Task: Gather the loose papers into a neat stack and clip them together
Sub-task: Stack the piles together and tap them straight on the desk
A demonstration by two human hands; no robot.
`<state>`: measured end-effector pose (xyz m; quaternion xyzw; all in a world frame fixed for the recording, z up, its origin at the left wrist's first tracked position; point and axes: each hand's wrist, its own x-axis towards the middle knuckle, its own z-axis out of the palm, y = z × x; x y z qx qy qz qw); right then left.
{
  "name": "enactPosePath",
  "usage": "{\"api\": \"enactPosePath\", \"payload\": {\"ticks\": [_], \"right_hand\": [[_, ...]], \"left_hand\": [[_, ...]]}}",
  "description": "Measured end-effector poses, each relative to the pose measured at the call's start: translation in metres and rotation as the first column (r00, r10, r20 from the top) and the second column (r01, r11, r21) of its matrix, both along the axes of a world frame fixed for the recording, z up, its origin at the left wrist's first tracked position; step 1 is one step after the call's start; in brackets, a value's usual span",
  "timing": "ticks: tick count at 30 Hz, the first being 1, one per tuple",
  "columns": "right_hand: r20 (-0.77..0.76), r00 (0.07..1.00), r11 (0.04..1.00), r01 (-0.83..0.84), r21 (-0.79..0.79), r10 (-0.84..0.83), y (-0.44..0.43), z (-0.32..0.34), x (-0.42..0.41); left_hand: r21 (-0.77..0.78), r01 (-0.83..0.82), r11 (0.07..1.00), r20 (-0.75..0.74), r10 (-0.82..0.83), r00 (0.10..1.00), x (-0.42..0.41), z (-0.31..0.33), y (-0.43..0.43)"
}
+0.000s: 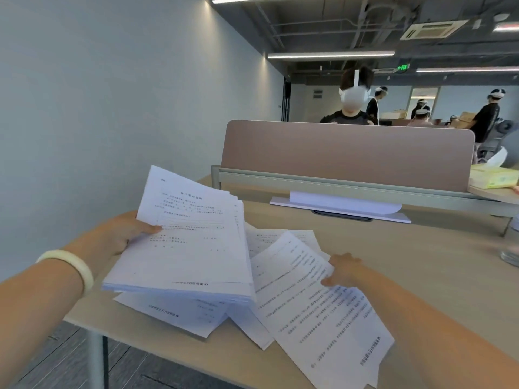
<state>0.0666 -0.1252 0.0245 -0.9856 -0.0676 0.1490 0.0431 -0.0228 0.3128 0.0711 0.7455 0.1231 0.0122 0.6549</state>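
Observation:
My left hand (123, 234) grips a thick stack of printed papers (191, 248) by its left edge, thumb on top, holding it tilted above the wooden desk (393, 262). My right hand (344, 269) pinches the upper right edge of a loose printed sheet (317, 313) that lies at the desk's near right. More loose sheets (179, 313) lie spread under the held stack, and another sheet (266, 240) shows behind it. No clip is visible.
A pink-brown divider panel (345, 153) closes the far side of the desk. Below it lie a white flat board with curled paper (342, 206). A tissue box (494, 178) stands at far right. A person with a headset sits behind the divider.

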Motion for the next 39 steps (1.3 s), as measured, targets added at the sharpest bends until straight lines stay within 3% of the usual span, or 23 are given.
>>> {"api": "enactPosePath", "payload": {"ticks": [10, 12, 17, 22, 27, 29, 39], "right_hand": [[-0.107, 0.992, 0.984, 0.078, 0.158, -0.061, -0.013, 0.006, 0.005], [-0.083, 0.994, 0.961, 0.096, 0.260, -0.077, -0.022, 0.012, 0.006], [-0.174, 0.959, 0.740, 0.282, 0.611, -0.223, -0.037, 0.022, 0.013], [-0.186, 0.938, 0.673, 0.341, 0.656, -0.294, -0.027, 0.024, 0.010], [-0.101, 0.890, 0.452, 0.321, 0.832, -0.445, -0.036, 0.038, 0.011], [-0.078, 0.884, 0.414, 0.293, 0.862, -0.462, -0.033, 0.042, 0.013], [-0.198, 0.951, 0.466, 0.291, 0.836, -0.239, 0.079, 0.009, -0.002]], "left_hand": [[-0.020, -0.093, 0.995, -0.036, 0.092, 0.995, -0.006, -0.009, 0.004], [-0.029, -0.085, 0.996, -0.027, 0.084, 0.996, -0.005, -0.003, 0.005], [-0.037, -0.127, 0.991, 0.012, 0.128, 0.992, -0.008, 0.016, 0.017], [-0.038, -0.176, 0.984, 0.022, 0.177, 0.984, -0.016, 0.025, 0.028], [-0.022, -0.153, 0.988, -0.007, 0.153, 0.988, -0.011, 0.017, 0.014], [-0.022, -0.160, 0.987, 0.003, 0.160, 0.987, -0.011, 0.018, 0.011], [-0.120, -0.250, 0.961, 0.066, 0.259, 0.963, -0.031, 0.060, 0.012]]}}
